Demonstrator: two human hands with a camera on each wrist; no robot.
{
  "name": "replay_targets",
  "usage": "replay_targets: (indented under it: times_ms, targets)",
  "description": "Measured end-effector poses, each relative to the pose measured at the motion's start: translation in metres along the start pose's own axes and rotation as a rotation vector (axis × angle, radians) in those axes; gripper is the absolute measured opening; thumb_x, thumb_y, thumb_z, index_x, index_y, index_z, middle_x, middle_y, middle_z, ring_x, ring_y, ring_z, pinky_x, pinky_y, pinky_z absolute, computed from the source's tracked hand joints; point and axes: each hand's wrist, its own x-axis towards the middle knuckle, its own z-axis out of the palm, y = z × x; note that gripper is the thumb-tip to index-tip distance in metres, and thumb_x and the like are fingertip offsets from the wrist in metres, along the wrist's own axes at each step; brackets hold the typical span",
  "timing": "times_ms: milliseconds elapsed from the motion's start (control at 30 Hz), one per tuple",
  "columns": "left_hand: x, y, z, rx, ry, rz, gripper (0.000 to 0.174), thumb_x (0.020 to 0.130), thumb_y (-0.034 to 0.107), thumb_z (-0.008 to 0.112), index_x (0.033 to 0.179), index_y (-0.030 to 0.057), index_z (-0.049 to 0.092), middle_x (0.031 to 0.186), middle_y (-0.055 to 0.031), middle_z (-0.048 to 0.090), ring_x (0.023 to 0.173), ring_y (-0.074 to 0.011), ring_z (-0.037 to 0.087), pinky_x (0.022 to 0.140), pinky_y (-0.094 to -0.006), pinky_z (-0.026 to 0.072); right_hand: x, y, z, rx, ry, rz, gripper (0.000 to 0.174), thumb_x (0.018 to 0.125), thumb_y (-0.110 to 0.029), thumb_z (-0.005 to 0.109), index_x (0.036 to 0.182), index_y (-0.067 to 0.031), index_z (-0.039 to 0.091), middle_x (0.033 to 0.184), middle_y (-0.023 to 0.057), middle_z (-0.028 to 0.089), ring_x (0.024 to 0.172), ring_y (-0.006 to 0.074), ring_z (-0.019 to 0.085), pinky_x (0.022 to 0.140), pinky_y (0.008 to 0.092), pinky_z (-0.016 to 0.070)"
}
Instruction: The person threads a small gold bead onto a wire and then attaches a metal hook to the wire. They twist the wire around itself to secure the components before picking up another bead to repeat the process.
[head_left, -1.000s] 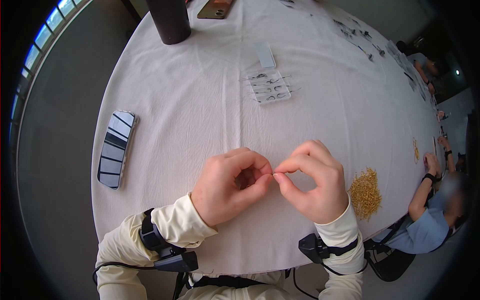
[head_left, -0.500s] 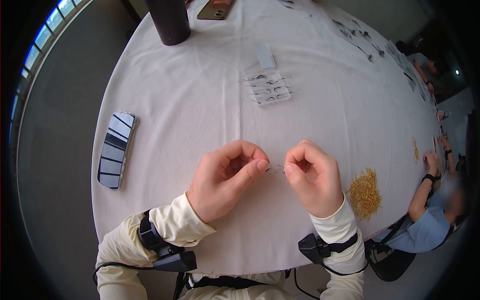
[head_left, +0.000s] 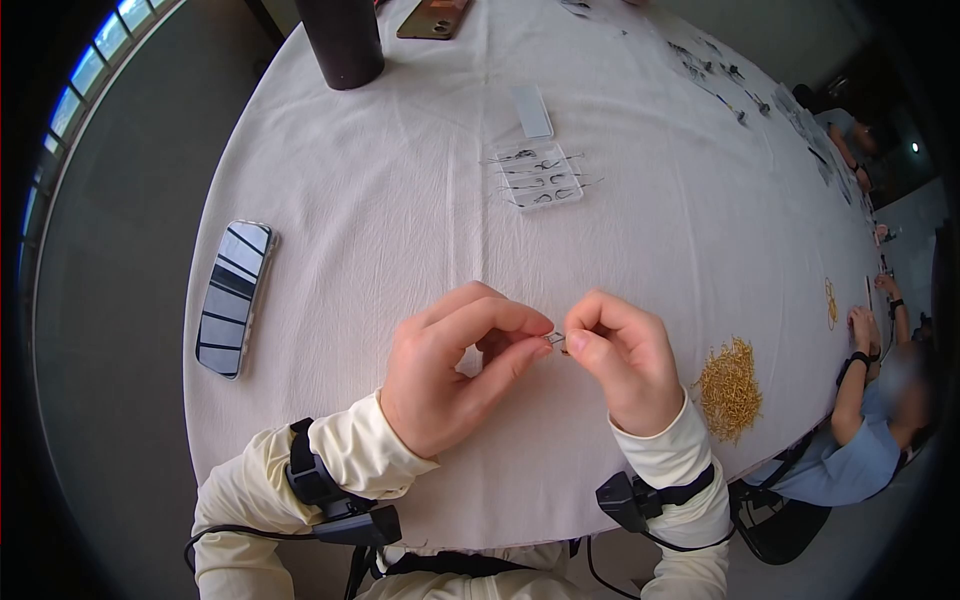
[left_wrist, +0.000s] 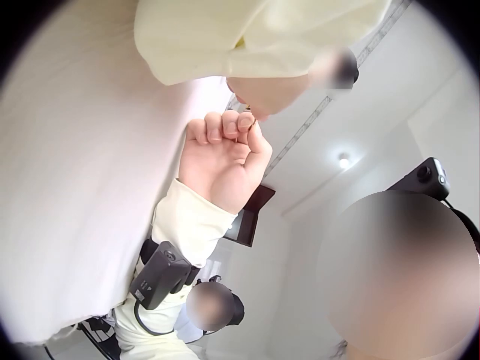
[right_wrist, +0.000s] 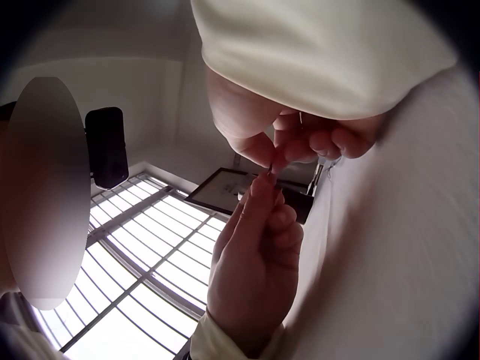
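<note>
My left hand [head_left: 455, 360] pinches a thin, dark, wire-like piece [head_left: 554, 338] between thumb and forefinger. Facing it, my right hand [head_left: 628, 360] pinches a tiny golden piece [left_wrist: 253, 124] at its fingertips, which shows best in the left wrist view. Both sets of fingertips are close together above the cloth, and they hide most of the two small parts. Right of my right wrist lies a heap of small golden pieces [head_left: 730, 390]. Farther forward stands a clear compartment box [head_left: 548, 200] with dark curled, wiry pieces, some sticking out past its sides.
A phone [head_left: 235, 300] lies at the left edge of the white-clothed table [head_left: 350, 240]. At the back are a dark cup [head_left: 343, 50], another phone [head_left: 432, 18] and a pale flat lid [head_left: 534, 112]. Another person [head_left: 865, 430] sits at the right, near a golden loop [head_left: 831, 303].
My hands parted slightly, showing a thin wiry piece between them, then came close again. The right hand turned its fingertips toward the left ones. The box and the golden heap stayed put.
</note>
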Motion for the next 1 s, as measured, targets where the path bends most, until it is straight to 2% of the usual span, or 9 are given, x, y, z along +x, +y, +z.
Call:
replay_targets:
  times_ms: [267,333,367,433,533,767,833,1000]
  targets:
    - [0.001,-0.003,0.000,-0.057,-0.046,0.002,0.009,0.090,-0.004,0.070,0.099,-0.0042,0.068,0.096,-0.0099,0.066,0.084,-0.0144,0.066,0.072,-0.0256,0.0532,0.001,-0.003,-0.004,0.019,-0.097,-0.005,0.009,0.096,-0.007,0.058,0.091,0.0008,0.058,0.082,-0.0007,0.055,0.075,0.0057,0.047,0.068,0.0233,0.0406]
    - [0.002,-0.008,0.003,-0.090,0.015,0.060,0.007,0.088,0.000,0.070,0.095,0.0010,0.070,0.087,-0.0065,0.066,0.068,-0.0127,0.063,0.062,-0.0258,0.0515,0.001,0.001,-0.002,0.026,-0.072,-0.016,0.010,0.096,-0.008,0.059,0.090,0.0007,0.059,0.082,-0.0005,0.056,0.075,0.0056,0.047,0.068,0.0232,0.0405]
    - [0.001,-0.006,0.002,-0.091,0.016,0.060,0.007,0.088,0.000,0.070,0.095,0.0010,0.070,0.087,-0.0065,0.066,0.068,-0.0127,0.063,0.062,-0.0258,0.0515,0.001,0.003,-0.001,0.033,-0.047,-0.027,0.011,0.096,-0.009,0.060,0.090,0.0006,0.061,0.082,-0.0004,0.057,0.074,0.0055,0.048,0.067,0.0231,0.0405]
    - [0.000,-0.001,-0.001,-0.075,-0.066,-0.022,0.005,0.092,-0.002,0.066,0.097,-0.0038,0.065,0.095,-0.0086,0.065,0.084,-0.0126,0.064,0.071,-0.0243,0.0515,0.001,0.003,-0.003,-0.021,-0.045,-0.029,0.011,0.095,-0.009,0.062,0.089,0.0003,0.063,0.082,-0.0003,0.058,0.073,0.0056,0.048,0.067,0.0231,0.0406]
    - [0.000,-0.001,-0.002,-0.084,-0.062,-0.074,0.004,0.093,-0.001,0.065,0.096,-0.0031,0.064,0.094,-0.0072,0.064,0.082,-0.0107,0.062,0.070,-0.0237,0.0501,0.002,0.002,-0.002,-0.110,-0.011,-0.055,0.010,0.093,-0.009,0.067,0.087,-0.0006,0.066,0.081,-0.0003,0.059,0.071,0.0059,0.049,0.065,0.0232,0.0408]
    - [-0.001,-0.005,-0.001,-0.073,-0.060,-0.036,0.006,0.095,0.002,0.064,0.100,-0.0018,0.063,0.091,-0.0039,0.063,0.078,-0.0082,0.058,0.068,-0.0225,0.0472,0.001,-0.002,-0.003,-0.168,0.025,-0.044,0.006,0.088,-0.006,0.072,0.086,-0.0010,0.069,0.078,-0.0012,0.059,0.069,0.0057,0.049,0.064,0.0223,0.0410]
    - [-0.002,-0.004,0.002,-0.353,-0.014,-0.204,0.009,0.098,0.008,0.065,0.102,-0.0005,0.063,0.089,-0.0012,0.063,0.075,-0.0066,0.056,0.066,-0.0217,0.0463,0.000,-0.003,-0.002,-0.146,0.032,-0.006,0.006,0.088,-0.006,0.072,0.087,-0.0008,0.069,0.078,-0.0016,0.059,0.070,0.0053,0.049,0.064,0.0222,0.0412]
    - [0.001,-0.003,0.004,-0.478,0.037,-0.320,0.015,0.100,0.015,0.065,0.102,0.0008,0.064,0.088,0.0003,0.063,0.072,-0.0054,0.055,0.063,-0.0213,0.0458,0.000,-0.008,-0.002,0.005,0.028,0.129,0.007,0.089,-0.006,0.072,0.089,-0.0005,0.068,0.080,-0.0028,0.060,0.070,0.0044,0.047,0.065,0.0218,0.0412]
